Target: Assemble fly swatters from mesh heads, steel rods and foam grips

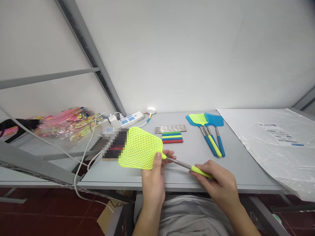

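Note:
A yellow-green fly swatter [145, 149] with a metal telescopic shaft is held across the front of the desk, its perforated head to the left. My left hand [156, 170] grips the base of that head, thumb on top. Around the yellow-green handle grip my right hand [219, 180] is closed, covering the handle's end. Behind the hands lie a row of metal rods [170, 128] and several coloured handle sleeves [172, 137] in green, blue, yellow and red. Farther right, blue and yellow-green fly swatters [209, 131] lie overlapping, handles toward me.
A white power strip [131, 119] with plugs and cables sits at the back left, near a blurred-out dark item [114, 146]. White plastic packaging [275, 147] covers the right side. Bagged colourful items [66, 123] lie left, beyond a grey metal post [91, 55].

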### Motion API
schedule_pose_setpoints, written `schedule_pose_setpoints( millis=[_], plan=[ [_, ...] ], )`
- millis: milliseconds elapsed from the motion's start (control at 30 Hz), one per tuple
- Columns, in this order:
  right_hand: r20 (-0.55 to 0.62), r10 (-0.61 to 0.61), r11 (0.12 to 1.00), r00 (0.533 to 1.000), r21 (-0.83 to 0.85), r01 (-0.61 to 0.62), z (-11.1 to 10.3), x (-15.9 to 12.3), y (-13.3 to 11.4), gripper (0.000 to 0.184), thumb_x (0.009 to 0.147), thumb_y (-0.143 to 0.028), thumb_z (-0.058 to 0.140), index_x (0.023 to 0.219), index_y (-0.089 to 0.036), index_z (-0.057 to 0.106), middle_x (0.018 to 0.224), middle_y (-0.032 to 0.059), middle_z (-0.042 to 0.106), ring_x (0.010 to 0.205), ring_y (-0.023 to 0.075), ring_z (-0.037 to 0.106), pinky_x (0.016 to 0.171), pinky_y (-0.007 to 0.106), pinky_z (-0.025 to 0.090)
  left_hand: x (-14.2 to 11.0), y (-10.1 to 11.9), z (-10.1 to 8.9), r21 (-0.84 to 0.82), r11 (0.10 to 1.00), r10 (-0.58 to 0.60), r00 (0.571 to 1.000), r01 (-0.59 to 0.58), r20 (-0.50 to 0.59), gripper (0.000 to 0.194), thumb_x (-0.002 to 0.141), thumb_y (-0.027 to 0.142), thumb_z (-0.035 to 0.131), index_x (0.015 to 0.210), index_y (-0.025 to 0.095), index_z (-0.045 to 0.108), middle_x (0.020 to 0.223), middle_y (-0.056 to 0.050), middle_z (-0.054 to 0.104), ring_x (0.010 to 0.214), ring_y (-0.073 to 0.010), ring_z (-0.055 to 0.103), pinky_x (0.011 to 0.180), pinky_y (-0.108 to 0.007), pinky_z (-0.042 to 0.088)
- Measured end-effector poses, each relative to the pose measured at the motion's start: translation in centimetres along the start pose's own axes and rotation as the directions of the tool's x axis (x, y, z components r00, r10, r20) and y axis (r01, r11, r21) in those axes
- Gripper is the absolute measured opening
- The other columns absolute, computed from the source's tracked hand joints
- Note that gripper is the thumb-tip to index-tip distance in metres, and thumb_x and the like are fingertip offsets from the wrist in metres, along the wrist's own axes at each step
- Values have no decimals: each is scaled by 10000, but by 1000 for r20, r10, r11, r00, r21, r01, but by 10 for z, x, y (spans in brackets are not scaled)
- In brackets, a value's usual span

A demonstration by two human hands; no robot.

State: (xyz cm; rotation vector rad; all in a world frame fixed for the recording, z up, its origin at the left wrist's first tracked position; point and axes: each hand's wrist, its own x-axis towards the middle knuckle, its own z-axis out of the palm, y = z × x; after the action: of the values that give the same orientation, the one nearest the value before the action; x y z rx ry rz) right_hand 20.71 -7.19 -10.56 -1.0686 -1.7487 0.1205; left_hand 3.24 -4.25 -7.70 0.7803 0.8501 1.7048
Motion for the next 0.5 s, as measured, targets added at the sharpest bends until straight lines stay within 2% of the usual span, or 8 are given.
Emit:
schedule_pose_setpoints(
  millis=[100,233,367,500],
  plan=[
    [-35,-54,999,998,5,54,2,-2,3,144,848,-107,680,951,-195,634,690,4,593,614,135,548,557,253,410,-1,-1,-1,15,1000,13,1000,-13,5,276,874,415,669,912,147,724,867,-72,733,773,-198,718,758,-342,590],
    [-8,-32,999,999,25,32,2,0,3,128,852,-116,677,942,-192,629,675,-10,550,599,128,520,554,251,396,0,-1,-2,58,998,24,1000,-25,18,257,875,413,669,952,172,709,909,-59,725,851,-207,712,775,-335,578],
    [109,90,990,990,95,-101,-4,4,-1,25,891,-207,651,901,-195,631,668,-23,549,569,112,496,542,239,382,2,2,1,122,992,18,999,-21,27,257,850,419,693,971,193,708,928,-54,722,901,-222,701,745,-319,569],
    [224,252,950,941,127,-285,-13,11,-6,139,923,-302,611,834,-198,632,697,-16,606,608,117,531,579,232,402,3,4,4,164,986,13,998,-23,64,248,862,425,671,920,189,718,909,-55,720,884,-221,695,740,-319,557]
  ],
)
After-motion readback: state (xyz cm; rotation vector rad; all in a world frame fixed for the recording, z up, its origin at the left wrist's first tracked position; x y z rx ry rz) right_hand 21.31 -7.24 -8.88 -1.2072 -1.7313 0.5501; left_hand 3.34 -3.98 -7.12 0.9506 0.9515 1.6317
